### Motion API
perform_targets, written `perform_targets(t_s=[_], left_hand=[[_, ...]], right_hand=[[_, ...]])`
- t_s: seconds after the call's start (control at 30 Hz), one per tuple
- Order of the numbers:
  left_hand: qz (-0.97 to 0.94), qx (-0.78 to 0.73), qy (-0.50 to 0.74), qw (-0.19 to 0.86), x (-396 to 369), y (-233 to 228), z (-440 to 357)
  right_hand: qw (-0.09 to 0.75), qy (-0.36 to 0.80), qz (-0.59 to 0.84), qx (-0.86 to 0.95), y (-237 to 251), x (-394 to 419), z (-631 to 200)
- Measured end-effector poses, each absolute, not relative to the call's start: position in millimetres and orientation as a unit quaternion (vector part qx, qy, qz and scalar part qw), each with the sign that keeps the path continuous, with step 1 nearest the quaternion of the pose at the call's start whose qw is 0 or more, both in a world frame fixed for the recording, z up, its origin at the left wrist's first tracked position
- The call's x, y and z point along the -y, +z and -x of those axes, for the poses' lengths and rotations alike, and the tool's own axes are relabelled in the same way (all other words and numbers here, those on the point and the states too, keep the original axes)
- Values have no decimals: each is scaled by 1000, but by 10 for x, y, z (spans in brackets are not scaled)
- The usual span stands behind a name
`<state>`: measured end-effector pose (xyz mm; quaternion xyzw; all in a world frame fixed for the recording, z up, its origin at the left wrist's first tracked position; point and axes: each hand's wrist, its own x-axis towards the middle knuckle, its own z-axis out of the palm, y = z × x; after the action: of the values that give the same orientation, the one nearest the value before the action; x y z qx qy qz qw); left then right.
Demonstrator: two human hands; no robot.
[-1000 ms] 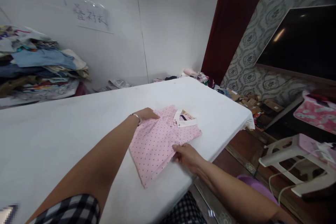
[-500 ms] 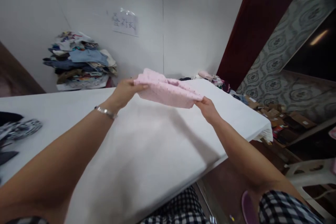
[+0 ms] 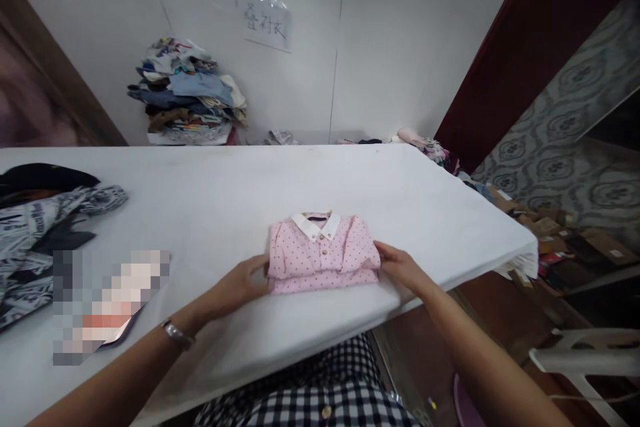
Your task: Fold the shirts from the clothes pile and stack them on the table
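A pink dotted shirt [image 3: 327,257], folded into a compact rectangle, lies face up on the white-covered table [image 3: 210,187] near its front edge. Its white collar points away from me, and a few buttons show below it. My left hand [image 3: 250,280], with a metal bracelet on the wrist, is closed at the shirt's left edge. Against the right edge, the fingers of my right hand [image 3: 400,265] are closed too. Parts of the fingertips are hidden at both edges.
Dark and patterned clothes [image 3: 37,227] lie at the table's left, with a pixelated object [image 3: 113,307] nearby. A tall clothes pile [image 3: 190,97] stands behind the far edge. More clothes [image 3: 430,150] are at the back right. A white plastic stool [image 3: 585,363] stands lower right.
The shirt has come down from above the table onto its surface, nearer to me, and its collared front now faces up. Both hands moved down with it. The view has shifted.
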<state>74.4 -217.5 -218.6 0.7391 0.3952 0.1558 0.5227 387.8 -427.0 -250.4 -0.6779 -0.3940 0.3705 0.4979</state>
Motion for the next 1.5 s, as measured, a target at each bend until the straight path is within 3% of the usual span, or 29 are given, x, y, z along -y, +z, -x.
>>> perform_targets(t_s=[0.13, 0.27, 0.43, 0.57, 0.63, 0.8, 0.93, 1.03, 1.2, 1.4, 1.5], left_hand=[[-684, -413, 109, 591, 2010, -2160, -886], [-628, -469, 137, 606, 1964, -2251, -1105], [-602, -459, 199, 622, 2074, -2316, -1118], [-598, -457, 110, 649, 2081, -2414, -1020], [-625, -459, 83, 626, 2037, -2450, -991], [-714, -529, 99, 447, 1867, -2472, -992], [-696, -548, 104, 452, 1806, -2453, -1111], [-679, -533, 91, 497, 1859, -2408, -1227], [-664, -488, 93, 559, 2016, -2340, -1327], [-648, -439, 253, 569, 1843, -2143, -1303], [-662, -473, 307, 494, 1585, -2018, -1316]], right_hand=[[511, 369, 729, 268, -2405, 4024, -3963], [470, 351, 759, 282, -2372, 3731, -3868], [520, 322, 730, 304, -2489, 3770, -3768], [443, 278, 789, 323, -2673, 3921, -3796], [399, 244, 812, 348, -2720, 3964, -3816], [325, 194, 848, 370, -2671, 3989, -3829], [296, 188, 861, 369, -2629, 3878, -3792], [322, 187, 855, 361, -2655, 3763, -3745], [489, 250, 769, 326, -2680, 3689, -3657], [581, 216, 719, 316, -2338, 3557, -3647], [589, 192, 712, 329, -2180, 3283, -3699]])
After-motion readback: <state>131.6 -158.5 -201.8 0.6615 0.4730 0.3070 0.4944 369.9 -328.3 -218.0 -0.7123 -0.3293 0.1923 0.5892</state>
